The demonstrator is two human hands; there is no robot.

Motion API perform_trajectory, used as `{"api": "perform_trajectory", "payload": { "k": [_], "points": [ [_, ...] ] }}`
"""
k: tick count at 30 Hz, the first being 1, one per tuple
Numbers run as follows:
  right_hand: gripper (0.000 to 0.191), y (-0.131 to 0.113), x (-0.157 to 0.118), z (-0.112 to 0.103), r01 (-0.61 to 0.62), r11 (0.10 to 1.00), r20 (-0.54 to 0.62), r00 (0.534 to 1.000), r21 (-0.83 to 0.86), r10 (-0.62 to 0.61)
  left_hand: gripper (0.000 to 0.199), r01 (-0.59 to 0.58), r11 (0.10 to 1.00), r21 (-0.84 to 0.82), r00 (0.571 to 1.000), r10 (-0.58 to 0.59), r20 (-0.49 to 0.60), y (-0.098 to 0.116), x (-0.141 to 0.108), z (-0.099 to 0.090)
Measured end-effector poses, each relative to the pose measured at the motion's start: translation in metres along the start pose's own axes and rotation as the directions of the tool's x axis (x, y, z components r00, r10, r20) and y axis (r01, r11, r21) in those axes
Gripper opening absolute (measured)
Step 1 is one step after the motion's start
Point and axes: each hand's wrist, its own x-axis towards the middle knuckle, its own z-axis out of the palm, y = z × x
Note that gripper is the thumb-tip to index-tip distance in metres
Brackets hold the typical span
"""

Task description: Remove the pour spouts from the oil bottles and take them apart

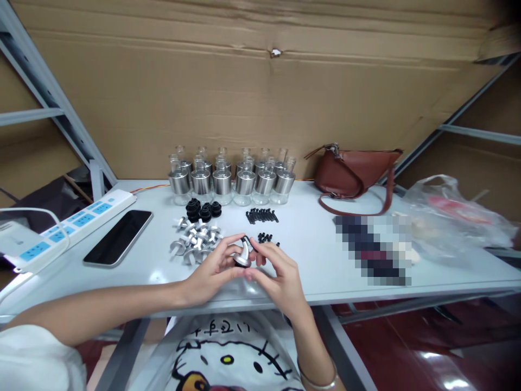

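Between both hands, just above the table's front part, is a silver pour spout (pixel 243 256) with a black tip and a black base. The fingers of my left hand (pixel 217 267) are closed on its left side. My right hand (pixel 277 270) pinches it from the right, fingers near the black tip. Left of the hands lies a pile of silver spout pieces (pixel 197 241), with black ribbed stoppers (pixel 200 209) behind it. Small black caps (pixel 265 237) lie just beyond my right hand, partly hidden by it. Farther back is a row of thin black strips (pixel 261 215).
Glass bottles with metal sleeves (pixel 245 183) stand in two rows before the cardboard wall (pixel 244 98). On the left are a phone (pixel 118 239) and a power strip (pixel 81 228). A brown handbag (pixel 358 171) and a plastic bag (pixel 451 217) occupy the right side.
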Motion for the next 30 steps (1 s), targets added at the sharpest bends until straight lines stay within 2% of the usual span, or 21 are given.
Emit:
{"api": "perform_trajectory", "payload": {
  "k": [4, 10, 16, 22, 25, 30],
  "points": [
    [0.031, -0.0013, 0.0001, -0.0011, -0.023, 0.999, -0.055, 0.998, 0.039, 0.025, 0.047, -0.003, 0.996, -0.089, 0.997, 0.011, 0.08, -0.0004, -0.0001, 0.0007],
    [0.026, -0.0043, -0.0004, -0.0023, -0.061, 0.996, -0.064, 0.996, 0.063, 0.065, 0.047, -0.018, 0.991, -0.136, 0.992, 0.035, 0.123, -0.0021, -0.0009, -0.001],
    [0.044, -0.0032, 0.0009, -0.0003, -0.007, 1.0, 0.006, 1.0, 0.005, 0.007, 0.047, -0.003, 0.995, -0.103, 1.0, 0.0, -0.028, -0.0002, -0.0006, -0.002],
    [0.043, -0.0049, 0.0017, 0.0018, 0.031, 0.997, -0.026, 0.999, -0.074, -0.033, 0.051, 0.002, 0.999, -0.05, 0.999, -0.005, -0.046, 0.0019, -0.0015, -0.0003],
    [0.039, -0.006, 0.0011, 0.002, 0.076, 0.995, -0.014, 0.997, -0.07, -0.078, 0.051, 0.005, 0.999, -0.045, 0.999, -0.007, -0.042, 0.0004, -0.0022, -0.0009],
    [0.02, -0.0052, -0.0002, 0.0028, 0.079, 0.994, -0.025, 0.996, -0.074, -0.081, 0.053, 0.028, 0.997, -0.077, 0.999, -0.031, -0.042, -0.0018, -0.0012, -0.0028]
  ]
}}
